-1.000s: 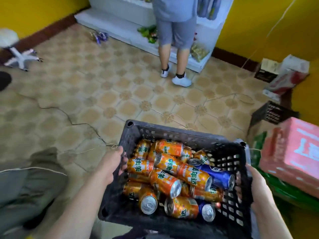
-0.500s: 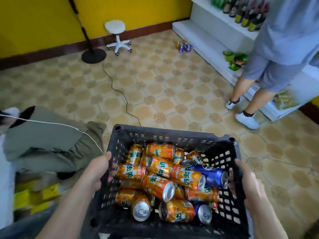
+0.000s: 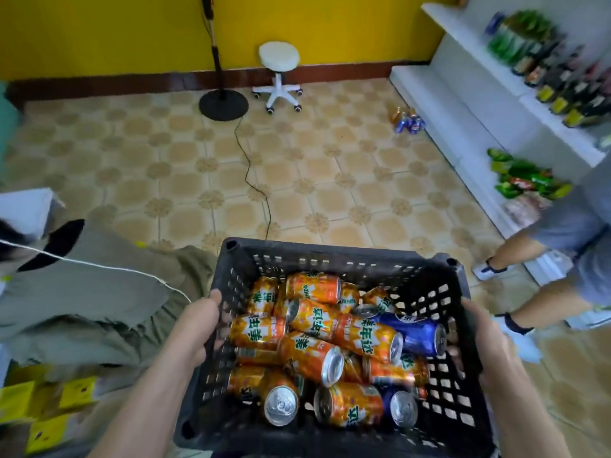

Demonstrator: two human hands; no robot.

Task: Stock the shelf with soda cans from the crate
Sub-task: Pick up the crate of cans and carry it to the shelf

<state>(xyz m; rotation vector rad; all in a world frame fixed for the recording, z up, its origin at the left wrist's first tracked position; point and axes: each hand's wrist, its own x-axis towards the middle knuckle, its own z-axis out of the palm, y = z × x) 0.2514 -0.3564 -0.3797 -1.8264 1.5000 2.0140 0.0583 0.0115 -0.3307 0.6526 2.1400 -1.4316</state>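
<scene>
Orange cans point(image 3: 310, 357) read "美年达" and "MIRINDA"; left hand point(image 3: 198, 328) and right hand point(image 3: 486, 345) each grip the crate point(image 3: 330, 259) walls.

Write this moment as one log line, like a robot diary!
stage: carrying | left hand: grips crate | right hand: grips crate | soda cans: inside crate | shelf: ahead right
</scene>
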